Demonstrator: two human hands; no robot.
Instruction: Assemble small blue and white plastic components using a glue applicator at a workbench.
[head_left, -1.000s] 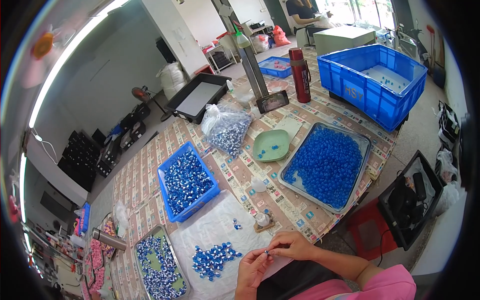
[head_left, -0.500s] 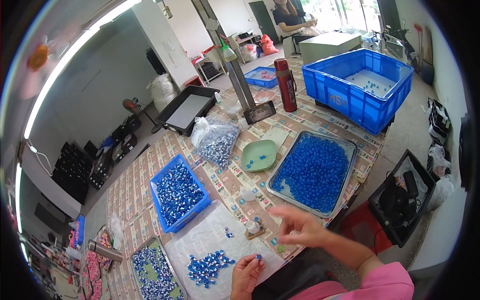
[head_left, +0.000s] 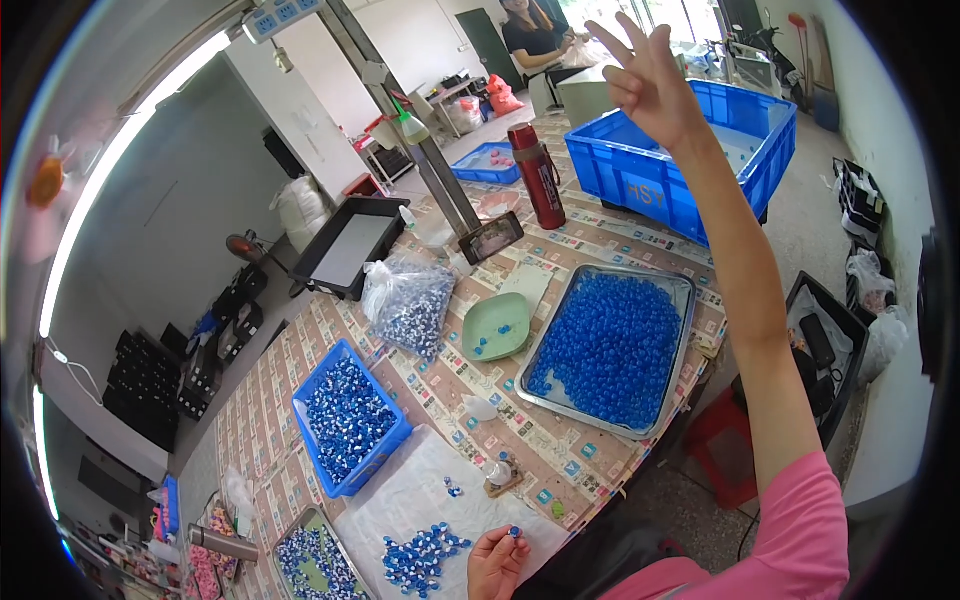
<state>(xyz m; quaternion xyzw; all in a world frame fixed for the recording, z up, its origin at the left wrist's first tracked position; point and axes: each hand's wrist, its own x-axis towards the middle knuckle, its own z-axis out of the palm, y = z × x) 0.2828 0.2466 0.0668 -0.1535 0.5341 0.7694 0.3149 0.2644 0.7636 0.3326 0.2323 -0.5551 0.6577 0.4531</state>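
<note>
Pinching a small blue bead (head_left: 515, 532) between thumb and fingertip, our left hand (head_left: 494, 565) sits low at the near edge of the white sheet (head_left: 400, 490), just right of the blue-and-white pile (head_left: 425, 560). The bead is so small in this view that we cannot tell whether it carries a white part like its neighbours.

We judge it light and hard, probably smooth enough to slip or roll if squeezed off-centre, and not easily crushed. Its round sides, gripped across the widest part by the finger pads, look the best place to take hold; a gentle pinch should do.

Our left hand is closed on the bead, its other fingers curled in toward the palm. Our right hand (head_left: 655, 95) is lifted high in front of the far blue bin (head_left: 620, 185), two fingers stretched apart and the rest partly bent, with nothing visible in its grasp. The right forearm (head_left: 740, 250) rises nearly straight from the pink sleeve (head_left: 805, 520), well apart from the counter (head_left: 600, 470) and to the right of the tray (head_left: 590, 425) of blue beads (head_left: 610, 345).
</note>
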